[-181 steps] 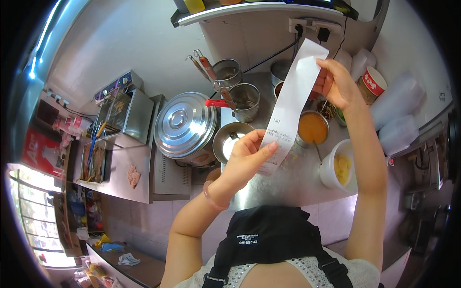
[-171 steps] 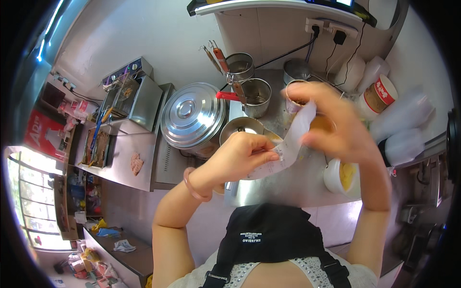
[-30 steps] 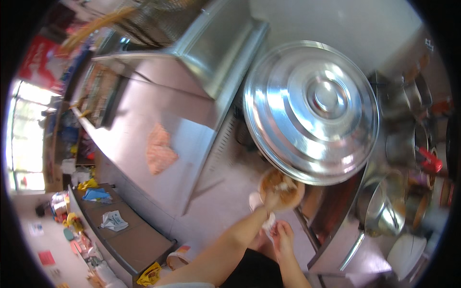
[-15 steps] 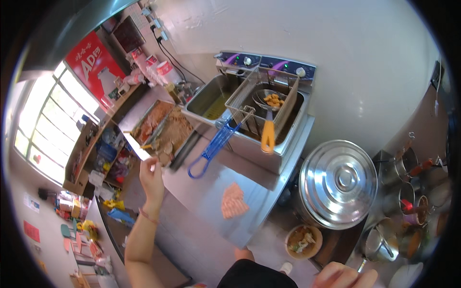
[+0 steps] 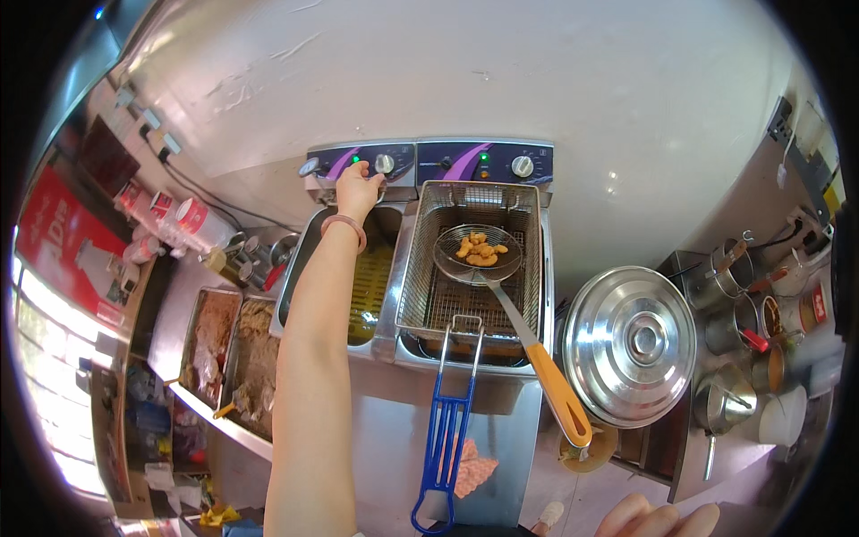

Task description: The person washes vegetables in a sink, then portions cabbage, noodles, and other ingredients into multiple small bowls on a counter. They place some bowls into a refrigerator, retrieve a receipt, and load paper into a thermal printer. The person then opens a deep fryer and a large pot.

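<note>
My left hand (image 5: 360,190) reaches to the control panel of the left-hand fryer, its thumb and fingers apart beside a round control knob (image 5: 384,164). Whether the fingertips touch the knob I cannot make out. Below my forearm lies the left oil tank (image 5: 368,300) with yellowish oil. A wire fry basket (image 5: 405,309) with a blue handle sits over the right tank. Across it rests a skimmer (image 5: 514,313) with an orange handle, holding several golden fried pieces (image 5: 483,251). At the lower edge, my right hand (image 5: 658,521) is partly cut off, its fingers bent.
Right of the fryer stands a large pot with a shiny lid (image 5: 598,376); pans and pots (image 5: 723,403) crowd the far right. Two metal trays of brown food (image 5: 246,362) lie at left. A pink checked cloth (image 5: 474,470) rests on the steel counter (image 5: 385,438).
My left hand has moved from beside the food trays up to the fryer's control panel. The view has turned, bringing the fryer upright and central. My right hand stays at the lower edge.
</note>
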`<state>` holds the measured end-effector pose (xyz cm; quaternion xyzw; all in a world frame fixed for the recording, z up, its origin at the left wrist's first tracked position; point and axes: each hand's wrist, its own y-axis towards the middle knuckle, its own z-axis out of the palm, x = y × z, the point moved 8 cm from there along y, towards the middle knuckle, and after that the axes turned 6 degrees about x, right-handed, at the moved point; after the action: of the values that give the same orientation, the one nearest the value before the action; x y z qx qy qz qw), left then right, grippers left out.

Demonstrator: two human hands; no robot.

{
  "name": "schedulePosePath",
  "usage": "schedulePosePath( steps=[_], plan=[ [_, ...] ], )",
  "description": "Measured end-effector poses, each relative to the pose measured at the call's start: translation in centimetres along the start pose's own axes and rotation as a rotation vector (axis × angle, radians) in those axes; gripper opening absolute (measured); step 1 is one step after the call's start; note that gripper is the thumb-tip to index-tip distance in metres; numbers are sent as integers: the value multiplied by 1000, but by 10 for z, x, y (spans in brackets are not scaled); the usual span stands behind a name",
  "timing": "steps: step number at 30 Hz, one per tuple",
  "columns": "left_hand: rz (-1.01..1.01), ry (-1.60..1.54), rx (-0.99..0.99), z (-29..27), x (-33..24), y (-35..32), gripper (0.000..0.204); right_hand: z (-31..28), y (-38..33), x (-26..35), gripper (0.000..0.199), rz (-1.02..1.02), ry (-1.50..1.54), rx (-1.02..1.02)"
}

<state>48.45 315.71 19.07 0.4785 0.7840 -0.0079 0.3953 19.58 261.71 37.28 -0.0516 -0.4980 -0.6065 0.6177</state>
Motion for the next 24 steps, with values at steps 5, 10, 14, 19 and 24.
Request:
schedulePosePath(
  steps=[5,10,14,19,24],
  plan=[
    [22,-40,-3,23,-23,19,25,-1,11,-9,32,-29,-120,-169],
    [471,397,55,15,-58,10,26,-4,-2,-1,29,55,-84,-341],
    [520,287,-233,-42,-88,-26,31,6,-16,28,25,-27,-112,-150],
    [641,104,-460,-200,-176,-126,35,12,-58,75,23,35,1,-55],
    [1193,351,-919,-379,-337,-337,51,24,-122,150,29,-431,-18,299]
  ],
)
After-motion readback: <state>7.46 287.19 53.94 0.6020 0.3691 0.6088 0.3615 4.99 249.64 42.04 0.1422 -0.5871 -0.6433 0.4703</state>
